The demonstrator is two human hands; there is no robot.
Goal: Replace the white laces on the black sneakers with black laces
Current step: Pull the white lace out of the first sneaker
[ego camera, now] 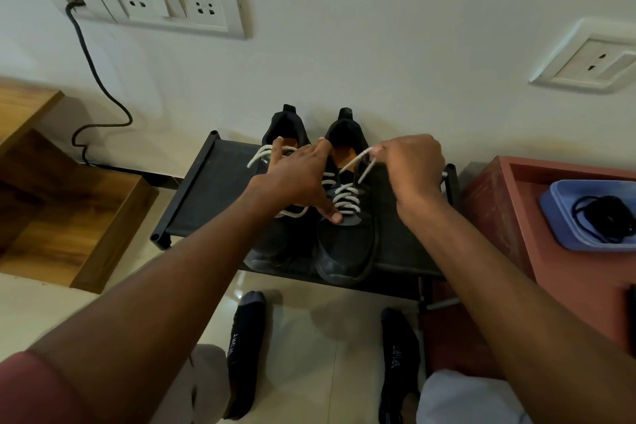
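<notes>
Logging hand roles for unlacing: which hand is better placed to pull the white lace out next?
Right hand: it already pinches the white lace, while the left hand steadies the sneaker.

Two black sneakers stand side by side on a low black rack (203,189), heels at its far edge by the wall, toes over its near edge. The right sneaker (347,244) carries a white lace (346,200), undone at the top with both ends lifted. The left sneaker (275,244) has a white lace (261,153) too, ends loose. Black laces (600,220) lie coiled in a blue tray (557,217) to the right.
</notes>
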